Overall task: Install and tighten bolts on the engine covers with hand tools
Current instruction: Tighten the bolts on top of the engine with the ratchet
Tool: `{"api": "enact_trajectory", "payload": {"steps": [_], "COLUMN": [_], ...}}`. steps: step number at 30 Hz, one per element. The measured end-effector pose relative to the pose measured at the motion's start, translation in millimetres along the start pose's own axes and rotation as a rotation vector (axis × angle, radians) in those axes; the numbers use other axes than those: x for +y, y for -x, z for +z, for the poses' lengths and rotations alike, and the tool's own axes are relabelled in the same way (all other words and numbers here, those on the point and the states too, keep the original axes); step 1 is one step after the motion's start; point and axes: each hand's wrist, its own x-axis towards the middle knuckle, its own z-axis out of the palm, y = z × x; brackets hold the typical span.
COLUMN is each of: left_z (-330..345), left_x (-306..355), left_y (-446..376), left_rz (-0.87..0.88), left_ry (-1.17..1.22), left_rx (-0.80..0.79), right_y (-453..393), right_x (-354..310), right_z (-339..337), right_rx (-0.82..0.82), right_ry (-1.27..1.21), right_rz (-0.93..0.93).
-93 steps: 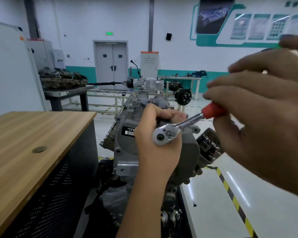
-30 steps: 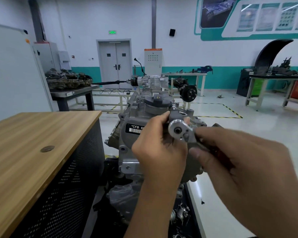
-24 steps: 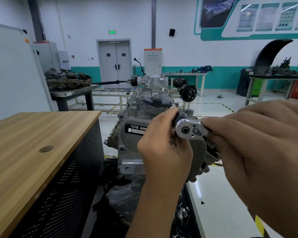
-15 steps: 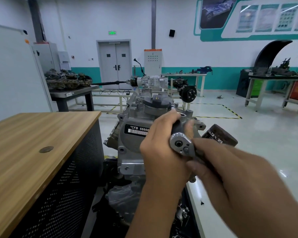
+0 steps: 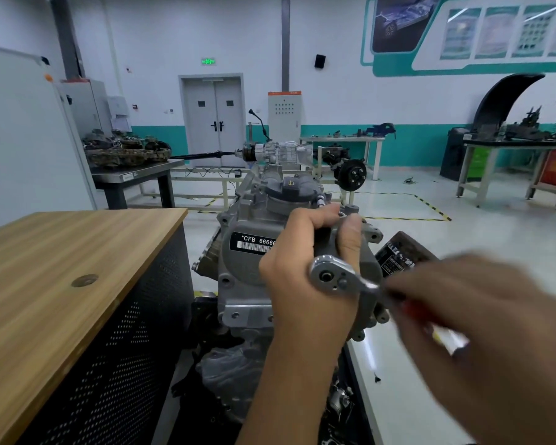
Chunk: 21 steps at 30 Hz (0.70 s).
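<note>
A grey engine (image 5: 247, 274) with a black label stands upright in the middle of the view. A chrome ratchet wrench (image 5: 333, 277) with a red handle points its head at me in front of the engine cover. My left hand (image 5: 299, 271) curls around the shaft behind the ratchet head, thumb up beside it. My right hand (image 5: 482, 319), blurred by motion, grips the red handle at the lower right. The bolt under the tool is hidden by my left hand.
A wooden-topped bench (image 5: 61, 271) with a perforated black side stands close on the left. A black oil filter (image 5: 398, 255) sticks out of the engine's right side. Tables with parts (image 5: 126, 155) and a drivetrain rig (image 5: 280, 152) stand farther back on the floor.
The ratchet handle has swung back and forth around the bolt; since half a second ago it has dropped toward the lower right. My left hand has stayed on the tool's shaft.
</note>
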Motion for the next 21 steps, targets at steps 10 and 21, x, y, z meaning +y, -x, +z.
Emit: {"api": "enact_trajectory", "payload": {"steps": [10,21], "left_z": [1,6], "left_x": [-5,-4], "left_y": [-5,-4], "left_rz": [-0.062,0.026], "left_ry": [0.098,0.022], "left_rx": [0.018,0.042], "right_y": [25,4], "right_x": [-24,-10], "right_z": [22,4], "right_rx": [-0.035,0.17], "right_ry": [-0.069,0.092], "right_rz": [0.135,0.096]}}
